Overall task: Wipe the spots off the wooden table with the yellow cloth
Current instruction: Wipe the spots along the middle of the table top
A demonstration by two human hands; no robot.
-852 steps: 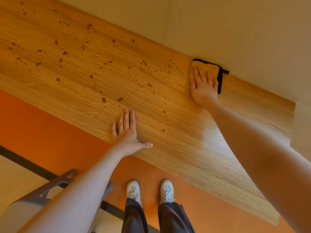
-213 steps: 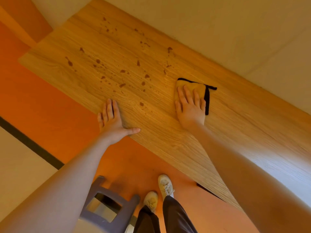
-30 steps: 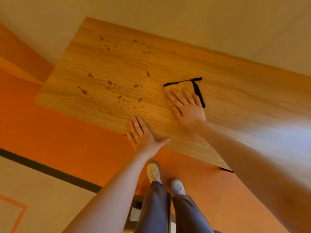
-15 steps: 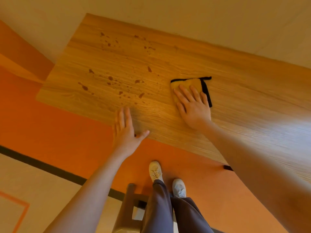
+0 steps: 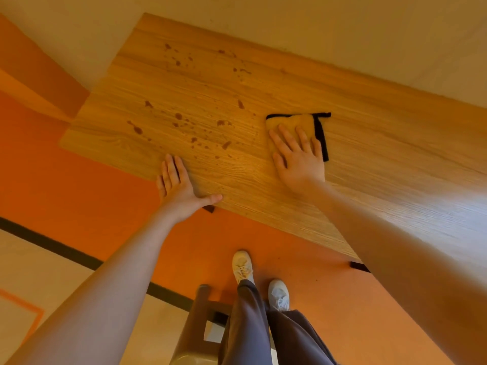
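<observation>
The yellow cloth (image 5: pixel 297 122) with a black edge lies flat on the wooden table (image 5: pixel 369 133). My right hand (image 5: pixel 299 159) presses on it with straight, spread fingers and covers most of it. My left hand (image 5: pixel 179 185) rests flat on the table's near edge, thumb out to the right, holding nothing. Several dark brown spots (image 5: pixel 179 116) are scattered over the table's left part, left of the cloth, with more spots (image 5: pixel 179 63) near the far left corner. The wood to the right of the cloth shows no spots.
The table stands against a pale wall (image 5: pixel 342 27). Below its near edge is orange floor (image 5: pixel 79 185) with a black stripe. My feet in white shoes (image 5: pixel 242 264) stand by the table, and a grey stool (image 5: pixel 195 333) is just behind my legs.
My left hand has come back down flat onto the table's near edge. My right hand still presses the cloth; it slid a little to the right since a second ago.
</observation>
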